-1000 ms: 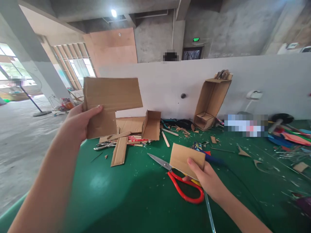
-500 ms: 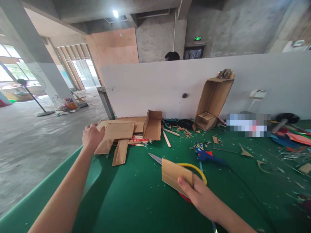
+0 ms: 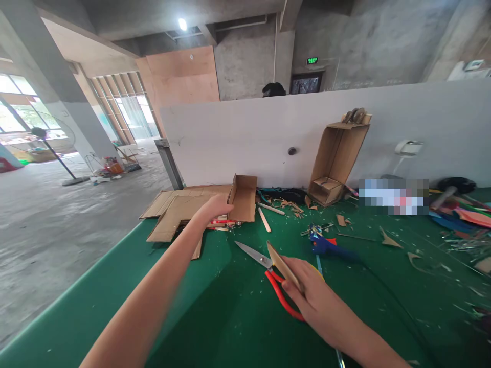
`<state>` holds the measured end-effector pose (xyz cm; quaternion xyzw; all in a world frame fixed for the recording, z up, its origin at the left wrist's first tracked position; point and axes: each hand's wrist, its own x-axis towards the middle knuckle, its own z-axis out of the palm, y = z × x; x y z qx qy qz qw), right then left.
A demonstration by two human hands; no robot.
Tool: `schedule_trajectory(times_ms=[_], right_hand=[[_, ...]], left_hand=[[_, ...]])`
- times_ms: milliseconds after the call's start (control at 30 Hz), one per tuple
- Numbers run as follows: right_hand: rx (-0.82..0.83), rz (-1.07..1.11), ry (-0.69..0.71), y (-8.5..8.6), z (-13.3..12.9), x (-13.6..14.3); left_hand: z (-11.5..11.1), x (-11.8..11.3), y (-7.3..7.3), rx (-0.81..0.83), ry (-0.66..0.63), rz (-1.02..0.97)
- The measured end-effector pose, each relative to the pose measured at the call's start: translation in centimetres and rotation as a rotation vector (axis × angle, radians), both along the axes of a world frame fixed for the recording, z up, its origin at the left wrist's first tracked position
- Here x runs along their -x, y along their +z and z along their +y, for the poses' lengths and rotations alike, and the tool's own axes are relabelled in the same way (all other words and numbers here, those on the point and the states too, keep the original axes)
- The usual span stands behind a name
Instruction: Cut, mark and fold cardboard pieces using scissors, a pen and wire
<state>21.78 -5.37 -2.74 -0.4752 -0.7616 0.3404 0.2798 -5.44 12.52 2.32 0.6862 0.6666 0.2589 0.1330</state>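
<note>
My left hand (image 3: 218, 205) reaches over the pile of flat cardboard (image 3: 169, 217), its fingertips at the edge of a folded cardboard piece (image 3: 244, 199); the fingers are too small and partly hidden to read. In my right hand (image 3: 307, 286) a small cardboard piece (image 3: 284, 267) is pinched between thumb and fingers, seen nearly edge-on. Beneath it on the green table lie scissors (image 3: 282, 296) with red and yellow handles, blades pointing to the far left.
A tall open cardboard box (image 3: 335, 158) leans on the white partition (image 3: 230, 138). Two pale sticks (image 3: 264, 220), a blue glue gun (image 3: 326, 245) with a cable, cardboard scraps and colourful items lie around. Someone's dark hair shows above the partition.
My left hand has moved right, from the pile's left side to the folded piece. My right hand has turned its cardboard edge-on, uncovering more of the scissors.
</note>
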Motion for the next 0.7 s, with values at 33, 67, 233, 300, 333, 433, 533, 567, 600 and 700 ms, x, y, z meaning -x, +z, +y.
schedule_trajectory(times_ms=[33, 67, 233, 300, 333, 433, 533, 567, 600, 700], right_hand=[[0.054, 0.046, -0.021, -0.1, -0.2, 0.1], [0.118, 0.095, -0.042, -0.1, -0.5, 0.3], [0.396, 0.234, 0.072, 0.0, -2.4, 1.7], [0.512, 0.262, 0.177, 0.3, -3.3, 2.5], [0.532, 0.270, 0.226, 0.5, -3.7, 2.8], [0.372, 0.247, 0.271, 0.7, -4.0, 3.3], [0.153, 0.217, 0.173, 0.3, -3.1, 2.8], [0.111, 0.217, 0.136, 0.1, -2.6, 2.6], [0.079, 0.213, 0.111, 0.0, -2.2, 2.3], [0.000, 0.137, 0.083, -0.3, -1.1, 1.7]], left_hand=[[0.1, -0.2, -0.2, 0.012, 0.001, 0.024], [0.1, -0.3, -0.4, 0.012, 0.008, 0.043], [-1.1, 0.3, -0.1, -0.109, 0.067, 0.083], [-1.7, 0.7, 0.5, -0.152, 0.059, 0.086], [-2.0, 0.9, 0.9, -0.166, 0.047, 0.086], [-2.6, 1.1, 1.4, -0.182, 0.017, 0.082], [-2.9, 1.1, 0.9, -0.190, 0.015, 0.085], [-2.9, 1.1, 0.6, -0.196, 0.019, 0.088], [-3.0, 1.1, 0.1, -0.203, 0.022, 0.091], [-3.5, 0.8, -1.3, -0.236, 0.037, 0.087]])
